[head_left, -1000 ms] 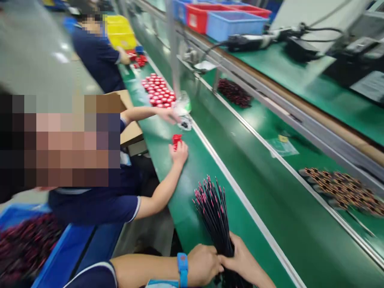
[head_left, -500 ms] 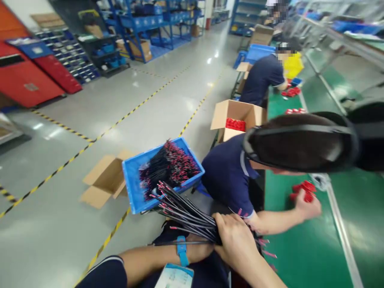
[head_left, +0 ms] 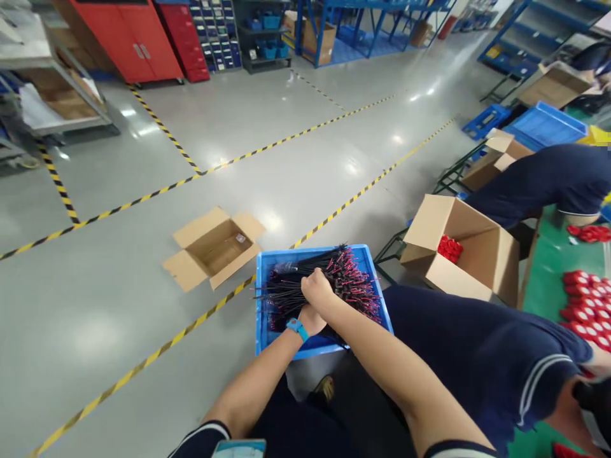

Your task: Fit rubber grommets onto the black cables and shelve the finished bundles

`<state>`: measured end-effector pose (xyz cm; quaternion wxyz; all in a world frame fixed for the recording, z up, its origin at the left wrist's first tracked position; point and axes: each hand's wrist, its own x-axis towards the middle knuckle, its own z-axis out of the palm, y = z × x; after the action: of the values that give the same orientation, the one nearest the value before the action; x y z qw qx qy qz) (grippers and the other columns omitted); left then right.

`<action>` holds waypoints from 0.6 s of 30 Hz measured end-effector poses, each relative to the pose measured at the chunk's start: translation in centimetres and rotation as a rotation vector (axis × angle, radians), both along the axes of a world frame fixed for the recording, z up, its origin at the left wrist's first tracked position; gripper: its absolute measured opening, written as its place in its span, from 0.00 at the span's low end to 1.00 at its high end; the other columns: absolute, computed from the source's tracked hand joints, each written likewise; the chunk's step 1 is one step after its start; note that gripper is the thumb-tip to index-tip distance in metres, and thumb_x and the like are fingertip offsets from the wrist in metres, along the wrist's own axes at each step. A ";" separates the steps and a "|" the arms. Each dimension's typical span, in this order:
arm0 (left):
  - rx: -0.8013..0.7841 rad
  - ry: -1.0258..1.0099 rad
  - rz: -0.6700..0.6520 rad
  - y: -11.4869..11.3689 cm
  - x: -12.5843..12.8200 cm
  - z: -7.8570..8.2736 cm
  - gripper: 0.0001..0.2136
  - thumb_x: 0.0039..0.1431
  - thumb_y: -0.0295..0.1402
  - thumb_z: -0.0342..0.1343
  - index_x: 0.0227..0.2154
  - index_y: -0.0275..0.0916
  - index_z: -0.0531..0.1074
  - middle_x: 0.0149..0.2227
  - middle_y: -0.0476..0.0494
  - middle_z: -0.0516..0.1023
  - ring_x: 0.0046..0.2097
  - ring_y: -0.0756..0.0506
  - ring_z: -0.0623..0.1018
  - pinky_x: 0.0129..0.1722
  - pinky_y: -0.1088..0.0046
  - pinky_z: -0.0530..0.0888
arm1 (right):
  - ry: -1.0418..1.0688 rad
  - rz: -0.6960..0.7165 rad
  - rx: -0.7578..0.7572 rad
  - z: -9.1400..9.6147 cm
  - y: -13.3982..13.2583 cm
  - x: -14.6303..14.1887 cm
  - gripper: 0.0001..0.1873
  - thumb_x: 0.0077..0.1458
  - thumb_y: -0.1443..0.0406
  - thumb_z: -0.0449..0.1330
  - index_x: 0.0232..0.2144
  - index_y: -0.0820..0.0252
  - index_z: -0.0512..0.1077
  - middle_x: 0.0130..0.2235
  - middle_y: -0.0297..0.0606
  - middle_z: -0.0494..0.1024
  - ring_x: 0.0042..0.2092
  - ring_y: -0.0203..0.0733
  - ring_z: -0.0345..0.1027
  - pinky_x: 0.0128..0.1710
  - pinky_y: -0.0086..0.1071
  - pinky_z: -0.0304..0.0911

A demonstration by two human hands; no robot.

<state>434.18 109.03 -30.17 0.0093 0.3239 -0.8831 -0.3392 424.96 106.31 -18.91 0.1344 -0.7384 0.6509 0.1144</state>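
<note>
My left hand (head_left: 311, 320), with a blue band at the wrist, is closed around a bundle of black cables (head_left: 291, 292). My right hand (head_left: 317, 289) grips the same bundle just above and beside it. Both hands are over a blue plastic bin (head_left: 261, 318), which holds many more black cables with red and pink ends (head_left: 356, 280). The held bundle lies level, low over the heap; whether it rests on the heap I cannot tell. My fingers are partly hidden behind the backs of my hands.
An open cardboard box (head_left: 219, 248) lies on the floor to the left. Another cardboard box (head_left: 477, 254) with red parts (head_left: 449, 249) stands at the right. Beside me a co-worker (head_left: 477, 350) leans at a green table (head_left: 544, 280) bearing red parts (head_left: 589, 305).
My hands have moved from beside the green table to over the blue bin, carrying the cable bundle. The view has turned left and down.
</note>
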 end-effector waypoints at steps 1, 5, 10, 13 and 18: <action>-0.012 0.005 0.005 -0.2 0.5 -0.4 0.11 0.68 0.39 0.59 0.46 0.36 0.76 0.48 0.41 0.80 0.48 0.43 0.80 0.50 0.58 0.79 | 0.016 0.000 0.018 -1.4 -1.0 0.4 0.11 0.67 0.63 0.61 0.48 0.64 0.76 0.49 0.43 0.81 0.53 0.48 0.74 0.60 0.51 0.63; -0.110 -0.001 0.108 0.4 4.7 -0.7 0.10 0.66 0.37 0.59 0.43 0.37 0.79 0.45 0.41 0.82 0.48 0.42 0.81 0.52 0.58 0.78 | 0.069 -0.018 0.059 -6.1 -2.9 1.2 0.15 0.66 0.60 0.63 0.51 0.61 0.75 0.54 0.42 0.78 0.57 0.49 0.72 0.62 0.55 0.63; -0.319 -0.032 0.366 -2.4 8.5 -1.1 0.38 0.59 0.47 0.63 0.67 0.28 0.63 0.68 0.18 0.64 0.71 0.22 0.58 0.68 0.37 0.56 | 0.109 -0.019 0.050 -9.0 -2.2 1.4 0.16 0.64 0.62 0.64 0.52 0.61 0.75 0.53 0.43 0.79 0.59 0.51 0.71 0.64 0.58 0.61; -0.343 -0.022 0.294 -4.7 6.6 -2.7 0.46 0.54 0.49 0.65 0.69 0.28 0.58 0.71 0.20 0.58 0.73 0.24 0.54 0.70 0.39 0.50 | 0.126 -0.016 0.006 -10.1 -1.1 0.8 0.19 0.62 0.63 0.67 0.53 0.63 0.75 0.53 0.46 0.79 0.59 0.54 0.71 0.64 0.61 0.60; -0.316 -0.011 0.149 -6.8 2.9 -5.6 0.39 0.54 0.45 0.63 0.67 0.34 0.63 0.71 0.30 0.63 0.73 0.31 0.59 0.70 0.49 0.57 | 0.101 0.026 -0.115 -11.4 -1.3 -0.3 0.19 0.61 0.70 0.63 0.54 0.63 0.75 0.53 0.50 0.79 0.56 0.57 0.73 0.61 0.64 0.63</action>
<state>437.05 102.21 -35.74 0.0806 0.3849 -0.8990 -0.1929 424.69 104.97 -30.29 0.0572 -0.7465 0.6527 0.1156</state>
